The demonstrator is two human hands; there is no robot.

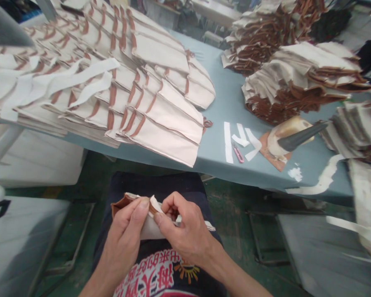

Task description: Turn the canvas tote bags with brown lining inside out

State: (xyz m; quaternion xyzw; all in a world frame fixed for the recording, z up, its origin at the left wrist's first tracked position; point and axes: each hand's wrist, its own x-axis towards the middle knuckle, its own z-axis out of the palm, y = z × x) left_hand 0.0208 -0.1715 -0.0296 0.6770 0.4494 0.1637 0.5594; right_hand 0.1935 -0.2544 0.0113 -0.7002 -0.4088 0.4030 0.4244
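On my lap lies a cream fabric piece (153,230) with brown edging, partly covered by both hands. My left hand (128,225) pinches its brown-trimmed edge between thumb and fingers. Close beside it, my right hand (185,225) is closed, thumb against curled fingers, on the same piece near a small raised cream flap (155,203). What lies inside the right fingers is largely hidden. A brown inner side of the piece shows at its left end, and a narrow pale end sticks out right of my right hand.
Stacked cream pieces with brown trim (167,119) cover the left of the blue-grey table (212,144). White strips (228,142), a pink cutter (238,154) and a glue container with a dark-handled tool (284,138) lie at right. More bundles (297,78) stand behind.
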